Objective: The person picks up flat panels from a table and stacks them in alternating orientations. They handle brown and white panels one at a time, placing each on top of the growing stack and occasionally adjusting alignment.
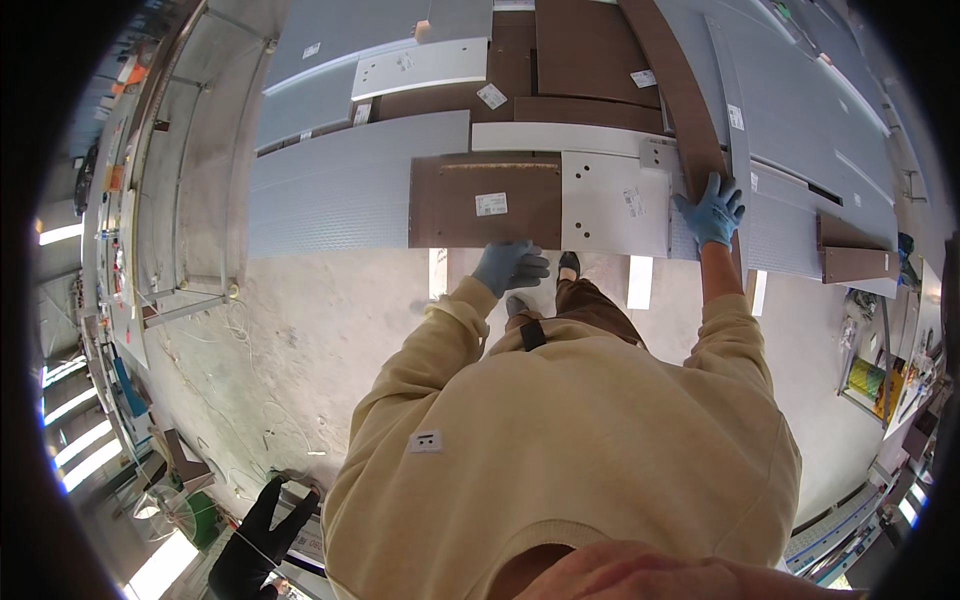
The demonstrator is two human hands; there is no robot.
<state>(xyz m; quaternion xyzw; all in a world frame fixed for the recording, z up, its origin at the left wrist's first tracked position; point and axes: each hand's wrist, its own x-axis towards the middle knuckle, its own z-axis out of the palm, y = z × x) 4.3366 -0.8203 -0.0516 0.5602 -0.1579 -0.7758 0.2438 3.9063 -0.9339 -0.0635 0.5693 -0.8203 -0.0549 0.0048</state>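
Observation:
My right hand (712, 210), in a blue-grey work glove, has its fingers spread over the near end of a long narrow brown panel (690, 100). That panel runs away toward the far side of the table. My left hand (510, 268), gloved alike, hangs at the table's front edge with its fingers loosely stretched to the right, holding nothing I can see. Just beyond it lies a brown board (450, 200) with a white label (491, 204). Beside this board is a white panel (610, 215) with several dark round holes.
Grey panels (335, 190) and more brown boards (595, 55) cover the table in overlapping layers. A short brown channel piece (858, 262) sits at the right front corner. At left stands a metal rack (190, 310). Another person's dark-clothed legs (262, 530) show at lower left.

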